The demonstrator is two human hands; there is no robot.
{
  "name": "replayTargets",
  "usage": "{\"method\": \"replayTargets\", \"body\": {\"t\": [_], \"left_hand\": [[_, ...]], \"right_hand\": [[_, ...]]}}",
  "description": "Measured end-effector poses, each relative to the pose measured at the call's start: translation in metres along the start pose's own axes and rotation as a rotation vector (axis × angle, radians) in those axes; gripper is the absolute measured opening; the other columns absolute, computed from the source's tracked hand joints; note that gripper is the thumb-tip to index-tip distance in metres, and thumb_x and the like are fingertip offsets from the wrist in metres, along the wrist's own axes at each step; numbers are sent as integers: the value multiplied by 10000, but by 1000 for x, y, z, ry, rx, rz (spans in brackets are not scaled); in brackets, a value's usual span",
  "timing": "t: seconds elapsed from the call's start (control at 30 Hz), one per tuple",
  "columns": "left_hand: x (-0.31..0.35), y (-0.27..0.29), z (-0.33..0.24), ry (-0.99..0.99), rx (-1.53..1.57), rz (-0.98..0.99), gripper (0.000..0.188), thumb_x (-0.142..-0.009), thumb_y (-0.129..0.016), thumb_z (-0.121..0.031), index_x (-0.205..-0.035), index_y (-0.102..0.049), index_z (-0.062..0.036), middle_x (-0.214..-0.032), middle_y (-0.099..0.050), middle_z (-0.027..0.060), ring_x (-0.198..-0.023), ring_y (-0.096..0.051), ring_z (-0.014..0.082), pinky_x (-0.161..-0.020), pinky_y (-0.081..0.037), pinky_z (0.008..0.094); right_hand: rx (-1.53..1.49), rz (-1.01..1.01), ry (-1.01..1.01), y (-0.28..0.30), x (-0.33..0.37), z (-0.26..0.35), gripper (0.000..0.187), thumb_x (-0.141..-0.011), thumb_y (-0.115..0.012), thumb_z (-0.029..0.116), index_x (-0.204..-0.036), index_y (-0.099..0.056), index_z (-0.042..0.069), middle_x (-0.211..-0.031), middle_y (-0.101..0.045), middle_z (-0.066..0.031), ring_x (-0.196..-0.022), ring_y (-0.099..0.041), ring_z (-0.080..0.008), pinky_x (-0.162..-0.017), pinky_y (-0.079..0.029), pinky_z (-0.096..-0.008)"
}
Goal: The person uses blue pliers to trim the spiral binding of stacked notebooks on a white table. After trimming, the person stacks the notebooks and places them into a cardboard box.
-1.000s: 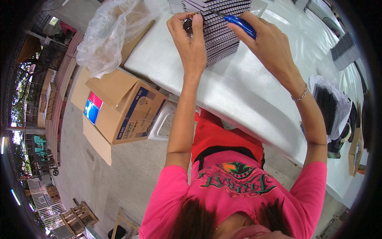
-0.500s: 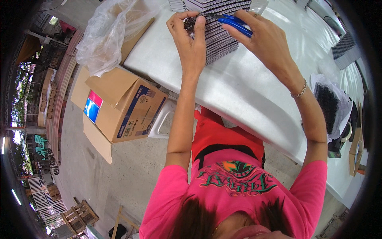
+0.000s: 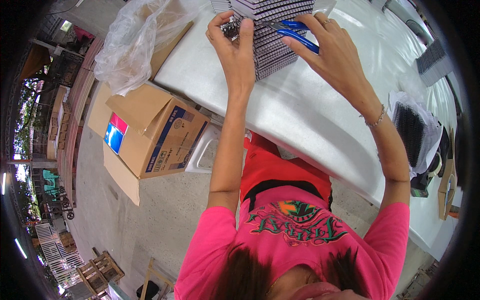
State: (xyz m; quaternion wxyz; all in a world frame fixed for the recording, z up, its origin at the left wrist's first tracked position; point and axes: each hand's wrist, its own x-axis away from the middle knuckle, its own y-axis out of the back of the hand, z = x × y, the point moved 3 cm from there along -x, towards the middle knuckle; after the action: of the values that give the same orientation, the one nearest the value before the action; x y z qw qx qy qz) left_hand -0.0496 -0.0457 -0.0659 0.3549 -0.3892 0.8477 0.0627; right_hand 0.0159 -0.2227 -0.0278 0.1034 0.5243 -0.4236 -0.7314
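My left hand is closed, thumb up and fingers curled round a dark, coil-like bunch that looks like binding wire; the fingers partly hide it. In my right hand is a pair of blue-handled nippers, handles spread. Their jaws point left, toward the left thumb, over a tall stack of pale, dark-edged bound pads. Whether the jaws touch anything I cannot tell. The stack stands on a white-covered table at its far side, just beyond my hands.
An open cardboard box stands left of the table on a white plastic stool. Clear plastic bags hang over another carton behind it. Toward the right lie black wire strips on white paper and another pad stack.
My left hand has shifted slightly left and down. The nippers' handles have spread wider, and my right hand has opened out a little around them.
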Motion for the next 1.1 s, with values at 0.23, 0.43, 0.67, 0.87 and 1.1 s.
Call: {"method": "replayTargets", "body": {"t": [0.23, 0.43, 0.67, 0.87, 1.1], "left_hand": [[-1, 11, 7, 43, -68, 175, 337, -961, -700, -299, -1151, -602, -40, -1141, -473, 65, -1020, -515, 169, -910, -446, 302], [1, 11, 8, 23, -49, 184, 300, -962, -704, -280, -1097, -622, -25, -1108, -504, 61, -1015, -527, 166, -904, -443, 305], [-3, 14, 19, -63, -61, 192, 253, -995, -668, -216, -1138, -592, -21, -1042, -577, 44, -935, -546, 113, -857, -450, 260], [-3, 14, 14, -7, 21, 229, 242, -1017, -640, -192, -1157, -573, -7, -1019, -618, 41, -893, -567, 93, -831, -461, 238], [-5, 14, 21, -23, 52, 233, 250, -1024, -631, -198, -1164, -568, -1, -1023, -623, 51, -885, -573, 96, -817, -468, 242]], "right_hand": [[-36, -89, 49, -1, -8, 8, 495, -919, -673, 521, -1153, -676, 85, -918, -686, -96, -791, -674, -276, -715, -522, -392], [-144, -28, -80, -12, 3, 7, 453, -913, -671, 532, -1070, -712, 109, -729, -690, -102, -623, -680, -275, -562, -534, -388], [-254, 280, -241, 7, -7, 17, 429, -897, -720, 360, -1146, -603, 30, -1008, -608, -182, -930, -586, -356, -821, -455, -428], [-110, 20, -130, 17, 2, 24, 415, -908, -708, 364, -1140, -602, 36, -1001, -591, -171, -930, -567, -347, -825, -438, -437], [-140, 42, -89, 12, -2, 22, 441, -919, -697, 376, -1151, -593, 15, -1023, -585, -168, -921, -557, -323, -819, -431, -415]]}}
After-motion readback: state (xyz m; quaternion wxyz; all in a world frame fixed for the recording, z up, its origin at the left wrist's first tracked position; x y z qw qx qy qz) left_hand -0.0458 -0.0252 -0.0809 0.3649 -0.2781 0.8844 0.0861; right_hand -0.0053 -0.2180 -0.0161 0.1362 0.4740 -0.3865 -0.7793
